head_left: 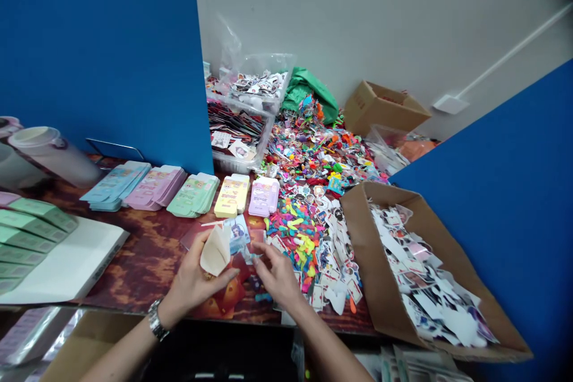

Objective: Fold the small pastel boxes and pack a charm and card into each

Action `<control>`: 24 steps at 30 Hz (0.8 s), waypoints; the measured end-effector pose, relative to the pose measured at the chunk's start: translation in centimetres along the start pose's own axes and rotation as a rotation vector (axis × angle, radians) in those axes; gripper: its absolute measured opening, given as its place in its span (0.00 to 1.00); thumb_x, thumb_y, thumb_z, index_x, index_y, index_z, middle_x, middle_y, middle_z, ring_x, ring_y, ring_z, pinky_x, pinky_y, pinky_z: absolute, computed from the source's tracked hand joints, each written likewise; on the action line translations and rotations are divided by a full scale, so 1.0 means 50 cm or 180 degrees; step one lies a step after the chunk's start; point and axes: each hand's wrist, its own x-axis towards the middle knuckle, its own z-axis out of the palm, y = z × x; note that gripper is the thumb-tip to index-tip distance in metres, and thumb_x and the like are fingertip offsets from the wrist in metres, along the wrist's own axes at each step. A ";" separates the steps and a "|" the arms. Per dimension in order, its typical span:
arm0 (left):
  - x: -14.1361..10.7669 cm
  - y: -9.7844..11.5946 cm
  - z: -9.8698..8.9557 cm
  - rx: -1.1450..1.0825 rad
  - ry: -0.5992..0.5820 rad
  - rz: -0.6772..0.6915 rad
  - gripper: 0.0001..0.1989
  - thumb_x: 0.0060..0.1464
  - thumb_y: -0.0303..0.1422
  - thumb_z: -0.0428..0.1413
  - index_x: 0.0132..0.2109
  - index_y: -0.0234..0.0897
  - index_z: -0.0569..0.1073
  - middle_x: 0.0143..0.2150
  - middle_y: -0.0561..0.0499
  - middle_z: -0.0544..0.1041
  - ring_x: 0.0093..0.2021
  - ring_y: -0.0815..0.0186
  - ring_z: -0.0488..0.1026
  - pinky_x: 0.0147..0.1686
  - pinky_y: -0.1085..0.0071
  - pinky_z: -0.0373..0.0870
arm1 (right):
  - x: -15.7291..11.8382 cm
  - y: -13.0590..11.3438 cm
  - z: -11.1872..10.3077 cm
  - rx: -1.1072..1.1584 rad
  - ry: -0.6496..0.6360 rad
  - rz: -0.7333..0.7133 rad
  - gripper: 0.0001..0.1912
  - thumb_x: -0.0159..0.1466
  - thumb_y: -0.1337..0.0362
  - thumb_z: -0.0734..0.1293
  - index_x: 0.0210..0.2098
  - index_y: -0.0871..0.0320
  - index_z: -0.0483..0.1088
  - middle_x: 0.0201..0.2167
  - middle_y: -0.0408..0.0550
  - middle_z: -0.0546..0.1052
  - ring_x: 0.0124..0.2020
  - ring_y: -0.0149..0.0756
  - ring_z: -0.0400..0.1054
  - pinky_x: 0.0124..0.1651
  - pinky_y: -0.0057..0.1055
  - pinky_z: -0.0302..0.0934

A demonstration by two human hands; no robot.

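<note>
My left hand (194, 277), with a metal watch on its wrist, is wrapped round a small paper box (216, 252) whose pale, open end faces up. Just to its right, my right hand (275, 271) has its fingers pinched on a small, pale bluish item (250, 255) that is too blurred to name. A card with a printed figure (238, 231) lies right behind the box, close to both hands. Beneath the hands are red and orange printed sheets (230, 295) on the dark red table (143, 245).
Stacks of blue, pink, green, yellow and purple flat boxes (264, 197) line the table's back. Colourful trinkets (308, 155) heap at centre right. A large cardboard box (358, 239) of cut-outs stands right; a white box lid (98, 245) with green boxes lies left. Blue panels flank both sides.
</note>
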 end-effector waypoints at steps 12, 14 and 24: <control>-0.040 -0.063 0.011 0.0160 -0.0709 -0.0361 0.39 0.50 0.41 0.62 0.63 0.39 0.52 0.57 0.40 0.67 0.54 0.53 0.71 0.53 0.53 0.71 | 0.130 0.026 0.030 -0.2423 -0.0859 -0.0337 0.20 0.60 0.52 0.72 0.48 0.53 0.71 0.46 0.51 0.70 0.48 0.43 0.65 0.40 0.31 0.61; -0.061 -0.084 0.021 0.0235 -0.0708 -0.0207 0.39 0.50 0.39 0.61 0.64 0.39 0.51 0.59 0.38 0.66 0.56 0.51 0.70 0.55 0.52 0.70 | 0.132 0.023 0.029 -0.2386 -0.0902 -0.0291 0.17 0.60 0.53 0.72 0.44 0.54 0.71 0.46 0.50 0.70 0.49 0.42 0.64 0.42 0.31 0.60; -0.083 -0.114 0.059 0.0592 -0.0284 0.0560 0.37 0.49 0.36 0.60 0.63 0.36 0.55 0.55 0.38 0.70 0.53 0.50 0.72 0.51 0.53 0.72 | 0.138 0.018 0.042 -0.1801 -0.0736 -0.0138 0.07 0.61 0.61 0.71 0.38 0.55 0.72 0.41 0.48 0.72 0.45 0.41 0.65 0.44 0.31 0.58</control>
